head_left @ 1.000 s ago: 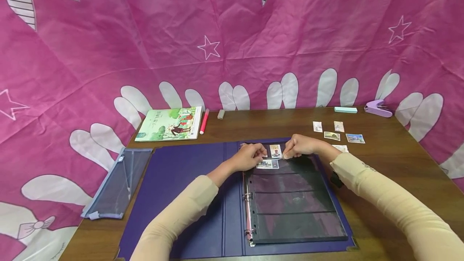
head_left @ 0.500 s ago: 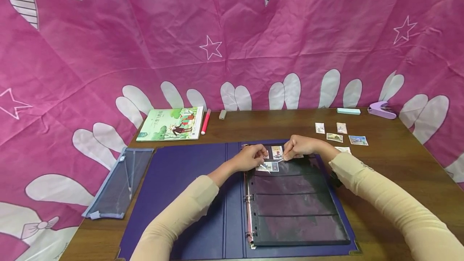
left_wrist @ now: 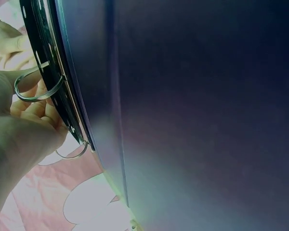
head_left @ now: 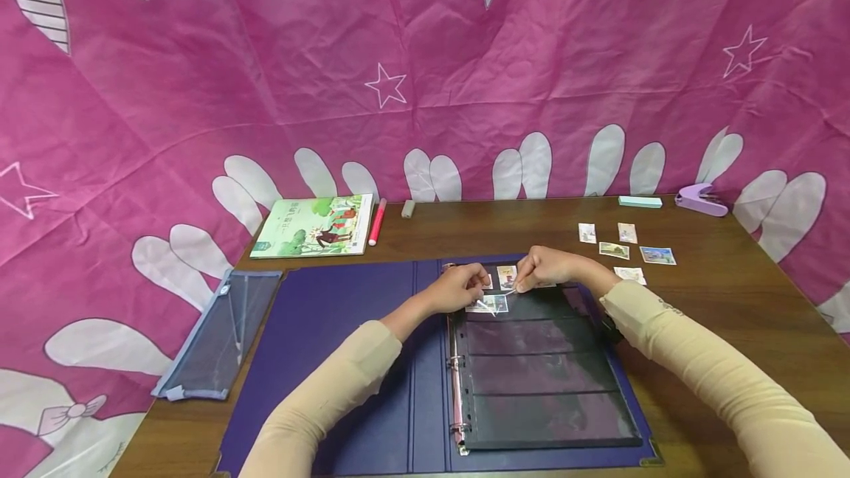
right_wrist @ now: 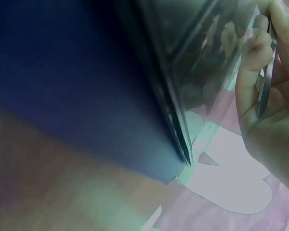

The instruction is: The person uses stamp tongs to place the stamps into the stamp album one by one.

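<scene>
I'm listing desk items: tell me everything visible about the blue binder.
The binder lies open on the wood-look table, its dark blue cover smooth, leather-like, with metal-looking corners. Metal rings hold a black pocketed sheet on its right half, stamps near the top. The left hand and right hand are there; contact is unclear.

Binder dk blue; pgs blk; backdrop pink w/ wht stars; stapler lt purple; marker red.
</scene>
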Available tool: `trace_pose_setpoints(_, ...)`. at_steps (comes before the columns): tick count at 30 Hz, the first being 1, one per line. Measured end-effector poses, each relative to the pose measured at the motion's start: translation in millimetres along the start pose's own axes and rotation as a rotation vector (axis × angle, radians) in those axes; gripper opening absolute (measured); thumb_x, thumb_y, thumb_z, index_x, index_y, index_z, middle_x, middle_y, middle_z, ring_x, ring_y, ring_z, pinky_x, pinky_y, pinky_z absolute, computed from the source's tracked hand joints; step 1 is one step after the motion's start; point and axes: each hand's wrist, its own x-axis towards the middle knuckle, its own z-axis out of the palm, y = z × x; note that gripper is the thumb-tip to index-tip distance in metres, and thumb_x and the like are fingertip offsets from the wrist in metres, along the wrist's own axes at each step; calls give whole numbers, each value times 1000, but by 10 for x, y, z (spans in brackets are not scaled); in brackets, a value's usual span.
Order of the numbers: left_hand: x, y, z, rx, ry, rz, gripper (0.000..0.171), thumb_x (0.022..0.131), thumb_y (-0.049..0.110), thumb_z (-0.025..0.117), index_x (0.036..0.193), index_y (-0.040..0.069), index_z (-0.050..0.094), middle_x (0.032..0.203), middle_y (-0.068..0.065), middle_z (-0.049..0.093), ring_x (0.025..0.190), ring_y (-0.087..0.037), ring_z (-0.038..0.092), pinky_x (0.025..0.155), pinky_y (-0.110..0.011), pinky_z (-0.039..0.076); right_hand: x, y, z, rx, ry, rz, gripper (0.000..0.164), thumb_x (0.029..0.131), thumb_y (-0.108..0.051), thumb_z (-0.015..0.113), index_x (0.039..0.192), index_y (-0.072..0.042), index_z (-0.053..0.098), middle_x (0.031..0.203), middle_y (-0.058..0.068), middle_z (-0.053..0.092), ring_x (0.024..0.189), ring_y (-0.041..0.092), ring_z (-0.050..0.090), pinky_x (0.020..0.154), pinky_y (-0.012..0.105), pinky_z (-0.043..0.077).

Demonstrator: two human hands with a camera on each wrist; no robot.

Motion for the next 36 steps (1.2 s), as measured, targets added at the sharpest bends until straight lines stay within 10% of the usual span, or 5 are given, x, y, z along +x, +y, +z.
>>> trace_pose_setpoints(36,-22,51,-17,-5,1,-25,12,89,1,53,101,1,57,87,-11,61,73,-8,50,67,-17,40,-18,24,-53,-16,-111,30,19,79,-4,68,88,12,70,66,-6,48,54,-1,40,50,15,32)
